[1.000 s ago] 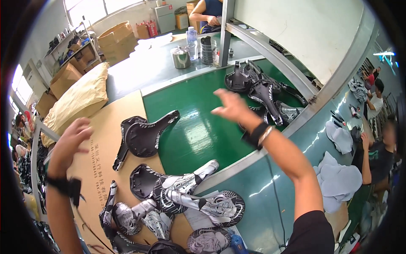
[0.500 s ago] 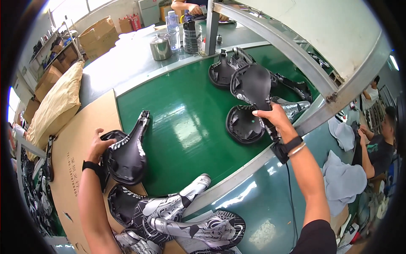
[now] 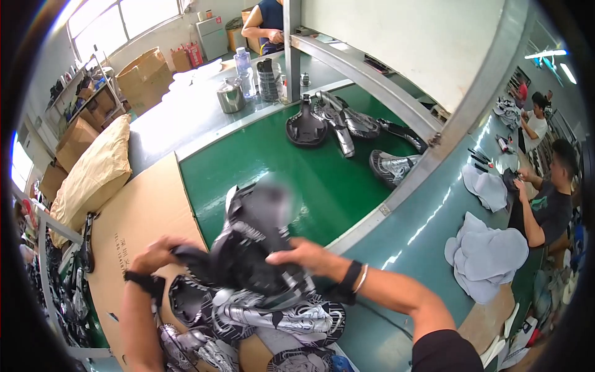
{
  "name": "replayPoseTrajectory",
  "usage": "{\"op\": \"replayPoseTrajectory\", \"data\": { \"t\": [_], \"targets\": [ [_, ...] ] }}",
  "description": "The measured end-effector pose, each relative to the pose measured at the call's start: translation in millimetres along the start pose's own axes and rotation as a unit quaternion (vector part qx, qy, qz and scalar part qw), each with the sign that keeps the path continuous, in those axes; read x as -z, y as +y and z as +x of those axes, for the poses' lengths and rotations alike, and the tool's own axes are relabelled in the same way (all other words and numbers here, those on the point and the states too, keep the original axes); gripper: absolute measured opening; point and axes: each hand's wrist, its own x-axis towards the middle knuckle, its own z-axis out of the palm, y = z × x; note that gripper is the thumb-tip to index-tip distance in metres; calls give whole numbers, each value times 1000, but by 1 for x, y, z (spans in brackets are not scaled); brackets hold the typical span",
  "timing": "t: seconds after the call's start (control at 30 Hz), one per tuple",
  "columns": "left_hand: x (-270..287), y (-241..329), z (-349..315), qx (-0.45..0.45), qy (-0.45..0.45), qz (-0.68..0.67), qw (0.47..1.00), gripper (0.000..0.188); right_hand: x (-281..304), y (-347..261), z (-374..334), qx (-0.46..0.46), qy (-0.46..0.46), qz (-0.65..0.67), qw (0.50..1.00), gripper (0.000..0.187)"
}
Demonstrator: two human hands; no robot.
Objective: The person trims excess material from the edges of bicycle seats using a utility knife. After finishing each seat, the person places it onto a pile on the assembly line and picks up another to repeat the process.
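Between my hands is a bunch of dark, hollow, pear-shaped stitched pieces point(image 3: 251, 229), black inside with silver edging and blurred by motion. My right hand point(image 3: 304, 255) is closed on their right side, thumb on top. At the left end, my left hand point(image 3: 155, 253) has its fingers at a black narrow part of the bunch; its grip is partly hidden. Just below lies a pile of similar silver-and-black patterned pieces point(image 3: 279, 319). More such pieces point(image 3: 305, 124) rest at the far end of the green mat point(image 3: 248, 149).
A cardboard sheet point(image 3: 155, 198) lies at left, a wrapped parcel point(image 3: 93, 180) beyond it. A metal pot point(image 3: 231, 96) and water bottle point(image 3: 243, 71) stand behind. A steel frame point(image 3: 372, 80) crosses at right, near grey cut pieces point(image 3: 486, 254) and a co-worker point(image 3: 551, 192).
My right hand has come left and nearer with pieces from the far group. The left hand's piece has left the mat, and both hands are now together above the near pile.
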Motion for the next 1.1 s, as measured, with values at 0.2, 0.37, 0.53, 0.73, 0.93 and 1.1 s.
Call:
{"op": "replayPoseTrajectory", "data": {
  "t": [0.2,0.37,0.53,0.73,0.93,1.1],
  "targets": [
    [-18,-16,-147,-53,115,83,988,31,-75,21,-23,-146,-229,-264,925,70],
    [-48,-10,-217,29,78,95,992,36,-66,-9,-49,83,-516,-389,759,72],
    [-36,28,-223,383,-224,-80,892,28,128,-94,50,194,277,-596,728,75],
    [-31,122,-74,135,201,4,970,32,277,-108,114,-28,474,-503,722,95],
    [-40,72,61,65,225,-141,962,48,252,-89,117,58,456,-566,684,76],
    [-14,0,80,98,355,-148,918,75,202,-39,40,258,147,-427,854,76]
  ]
}}
